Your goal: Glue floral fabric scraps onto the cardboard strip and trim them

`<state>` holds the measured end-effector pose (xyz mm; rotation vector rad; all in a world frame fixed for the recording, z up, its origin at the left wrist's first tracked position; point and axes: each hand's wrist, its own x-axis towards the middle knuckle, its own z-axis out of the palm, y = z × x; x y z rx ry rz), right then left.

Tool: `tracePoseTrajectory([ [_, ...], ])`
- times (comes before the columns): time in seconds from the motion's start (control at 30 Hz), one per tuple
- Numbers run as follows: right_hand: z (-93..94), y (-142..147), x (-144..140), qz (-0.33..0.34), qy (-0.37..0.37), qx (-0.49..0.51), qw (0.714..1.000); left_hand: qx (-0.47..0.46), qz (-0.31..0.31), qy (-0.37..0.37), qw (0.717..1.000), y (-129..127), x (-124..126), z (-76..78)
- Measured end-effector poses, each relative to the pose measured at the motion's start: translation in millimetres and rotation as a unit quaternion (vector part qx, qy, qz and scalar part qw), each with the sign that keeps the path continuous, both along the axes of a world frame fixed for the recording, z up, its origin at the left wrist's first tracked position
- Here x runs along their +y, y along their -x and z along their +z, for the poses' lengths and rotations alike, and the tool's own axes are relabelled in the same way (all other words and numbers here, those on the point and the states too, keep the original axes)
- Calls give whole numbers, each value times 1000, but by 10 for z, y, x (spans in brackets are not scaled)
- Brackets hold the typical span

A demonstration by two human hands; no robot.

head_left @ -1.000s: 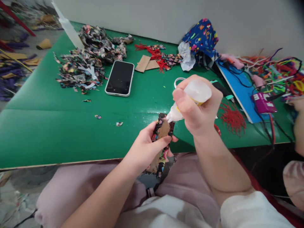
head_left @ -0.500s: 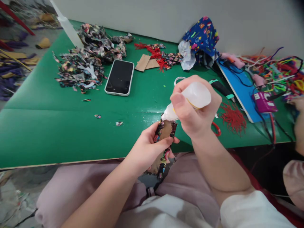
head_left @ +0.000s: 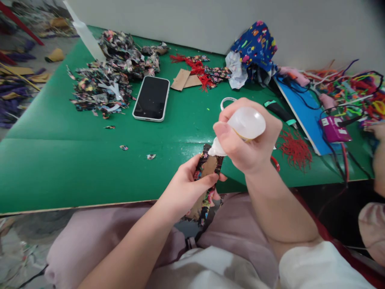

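My left hand [head_left: 188,182] is closed on a narrow cardboard strip [head_left: 209,165] whose edges are wrapped in black floral fabric. The thumb presses on its brown face and the fingers lie behind it; the lower end hangs over my lap. Closed around a white squeeze bottle [head_left: 248,122], my right hand [head_left: 248,144] holds it tipped nozzle-down. The nozzle is at the strip's top end; whether it touches cannot be told. Behind my right hand, scissors with a red handle [head_left: 274,163] are mostly hidden.
A phone [head_left: 152,98] lies on the green table [head_left: 75,168], near heaped floral scraps [head_left: 102,88]. Another nozzle bottle [head_left: 90,40] stands at back left. To the right are red threads [head_left: 296,150], a cutter [head_left: 279,112], a blue board [head_left: 303,112] and another person's arm [head_left: 378,160].
The bottle's nozzle has shifted slightly right and down from the strip's top left corner. A fabric flap at the top end now lies folded over the cardboard. My left hand stays put.
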<state>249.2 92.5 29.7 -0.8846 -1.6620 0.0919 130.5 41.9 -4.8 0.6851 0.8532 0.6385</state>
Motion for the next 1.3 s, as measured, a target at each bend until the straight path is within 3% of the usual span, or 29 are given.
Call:
tracePoseTrajectory([
  [0.2, 1, 7, 6, 11, -13, 1, 1000, -3, 0, 5, 1000, 8, 12, -5],
  [0.33, -8, 4, 8, 25, 30, -16, 999, 1, -5, 1, 1000, 28, 12, -18],
  [0.57, -18, -15, 37, 34, -52, 15, 998, -11, -14, -3, 1000, 53, 14, -25],
  [1.13, 67, -149, 6, 30, 23, -3, 999, -11, -17, -6, 1000, 125, 63, 52],
  [1.3, 33, -160, 40, 82, -7, 32, 996, -14, -19, -14, 1000, 117, 61, 47],
])
